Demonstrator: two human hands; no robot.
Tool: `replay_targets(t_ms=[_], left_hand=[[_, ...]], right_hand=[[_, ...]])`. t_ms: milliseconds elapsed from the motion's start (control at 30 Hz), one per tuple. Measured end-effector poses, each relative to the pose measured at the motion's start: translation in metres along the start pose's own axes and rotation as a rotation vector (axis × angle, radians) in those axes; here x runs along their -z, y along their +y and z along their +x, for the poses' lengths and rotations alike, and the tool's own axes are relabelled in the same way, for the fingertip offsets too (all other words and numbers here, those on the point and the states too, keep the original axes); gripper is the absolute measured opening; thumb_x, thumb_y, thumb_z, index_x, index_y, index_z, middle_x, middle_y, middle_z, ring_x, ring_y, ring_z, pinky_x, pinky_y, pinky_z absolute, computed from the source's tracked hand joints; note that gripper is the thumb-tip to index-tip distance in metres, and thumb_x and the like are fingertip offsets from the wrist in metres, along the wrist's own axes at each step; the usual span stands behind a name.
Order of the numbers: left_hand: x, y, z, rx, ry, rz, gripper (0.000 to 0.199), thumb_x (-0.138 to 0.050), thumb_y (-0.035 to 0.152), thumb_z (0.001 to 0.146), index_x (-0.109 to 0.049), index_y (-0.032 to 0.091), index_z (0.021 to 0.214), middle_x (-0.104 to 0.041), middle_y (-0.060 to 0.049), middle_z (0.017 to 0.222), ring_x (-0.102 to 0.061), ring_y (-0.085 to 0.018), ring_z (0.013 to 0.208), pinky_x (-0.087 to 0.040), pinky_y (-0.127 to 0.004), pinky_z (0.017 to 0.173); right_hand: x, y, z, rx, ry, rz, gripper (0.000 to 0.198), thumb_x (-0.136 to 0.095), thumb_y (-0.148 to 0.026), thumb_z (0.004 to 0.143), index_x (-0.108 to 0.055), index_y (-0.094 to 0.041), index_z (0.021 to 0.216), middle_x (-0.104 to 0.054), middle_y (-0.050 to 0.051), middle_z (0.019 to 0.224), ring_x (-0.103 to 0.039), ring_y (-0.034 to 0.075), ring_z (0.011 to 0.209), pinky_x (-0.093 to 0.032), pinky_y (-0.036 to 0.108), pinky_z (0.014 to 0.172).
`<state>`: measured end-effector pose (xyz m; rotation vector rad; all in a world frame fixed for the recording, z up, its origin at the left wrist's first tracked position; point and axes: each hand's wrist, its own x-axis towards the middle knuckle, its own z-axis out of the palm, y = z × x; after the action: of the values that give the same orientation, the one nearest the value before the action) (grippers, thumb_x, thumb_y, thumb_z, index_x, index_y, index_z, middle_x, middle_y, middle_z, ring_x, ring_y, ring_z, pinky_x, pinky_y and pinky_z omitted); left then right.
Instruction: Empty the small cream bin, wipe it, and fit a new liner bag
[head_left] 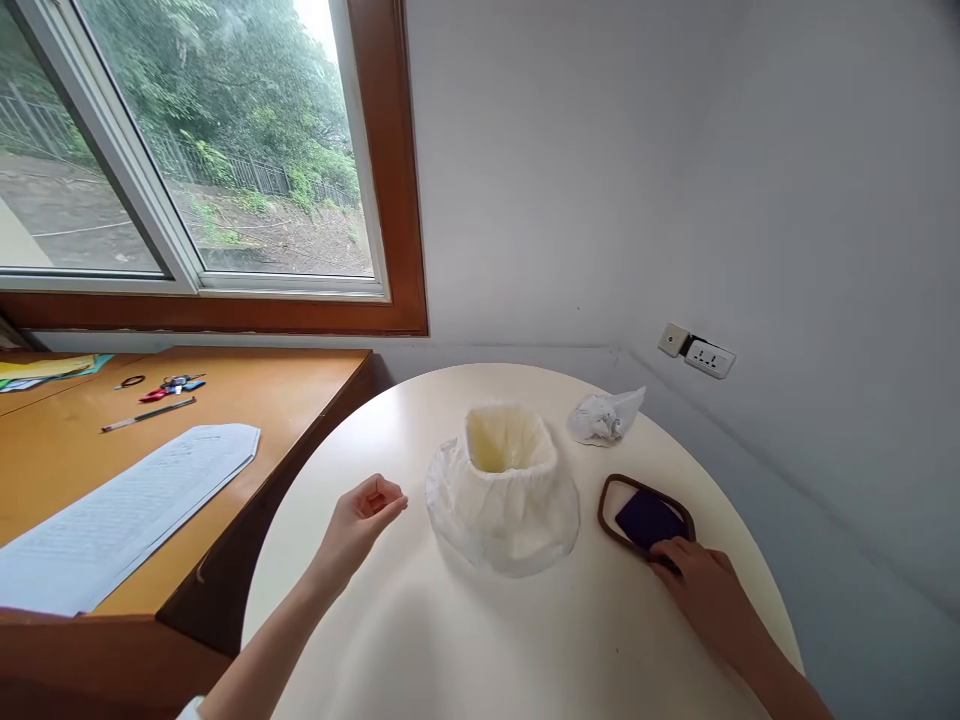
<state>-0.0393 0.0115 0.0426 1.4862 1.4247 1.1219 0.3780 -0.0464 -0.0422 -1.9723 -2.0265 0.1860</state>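
A small bin (517, 520), lined with a translucent white plastic bag folded down over its outside, stands upright on the round cream table (360, 640). To its left my left hand (367, 515) hovers with fingers curled and thumb brought near the fingertips; nothing shows in it. My right hand (697, 585) grips the near edge of a brown rounded rectangular ring (609, 490), which lies to the right of the bin. Inside the ring is a dark blue piece (649, 518), apparently cloth. Some of my right fingertips are hidden beneath the hand.
A crumpled white plastic bag (600, 418) lies behind the ring. On the wooden desk (292, 400) at the left are papers (142, 510), a pen (148, 414) and keys (176, 384). A wall socket (709, 358) is at the right, a window (247, 140) behind the desk.
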Motion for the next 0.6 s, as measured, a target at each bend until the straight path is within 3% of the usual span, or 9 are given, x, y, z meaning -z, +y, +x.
replay_targets(t_ms=[133,333,500,600], left_hand=[[0.01,0.002,-0.001,-0.034,-0.037,0.023,0.027,-0.059,0.042,0.071,-0.047,0.019,0.063,-0.054,0.0,0.069,-0.054,-0.017,0.072,-0.043,-0.029,0.066],[0.045,0.013,0.004,-0.058,-0.043,0.132,0.024,-0.058,0.041,0.075,-0.05,0.02,0.07,-0.058,0.0,0.072,-0.055,-0.017,0.076,-0.042,-0.028,0.071],[0.054,0.029,0.006,-0.089,-0.072,0.171,0.023,-0.059,0.041,0.075,-0.049,0.02,0.071,-0.058,0.0,0.071,-0.055,-0.016,0.074,-0.042,-0.025,0.067],[0.05,0.039,0.006,-0.118,-0.096,0.159,0.024,-0.059,0.041,0.075,-0.049,0.02,0.071,-0.058,-0.001,0.071,-0.056,-0.016,0.073,-0.043,-0.027,0.069]], right_hand=[[0.003,-0.004,-0.006,-0.022,0.131,0.03,0.026,-0.038,-0.034,0.086,-0.06,-0.021,0.092,-0.065,0.007,0.096,-0.06,0.025,0.086,-0.042,0.045,0.081],[0.025,-0.016,-0.014,-0.137,0.359,0.225,0.03,-0.043,-0.045,0.084,-0.058,-0.022,0.094,-0.065,0.006,0.093,-0.062,0.02,0.074,-0.05,0.029,0.058],[0.042,-0.035,-0.018,-0.019,0.485,0.235,0.024,-0.045,-0.042,0.085,-0.058,-0.023,0.094,-0.063,0.004,0.09,-0.06,0.018,0.074,-0.047,0.025,0.052],[0.049,-0.045,-0.017,0.084,0.564,0.217,0.021,-0.047,-0.038,0.086,-0.058,-0.022,0.094,-0.062,0.004,0.088,-0.059,0.018,0.077,-0.049,0.026,0.058]])
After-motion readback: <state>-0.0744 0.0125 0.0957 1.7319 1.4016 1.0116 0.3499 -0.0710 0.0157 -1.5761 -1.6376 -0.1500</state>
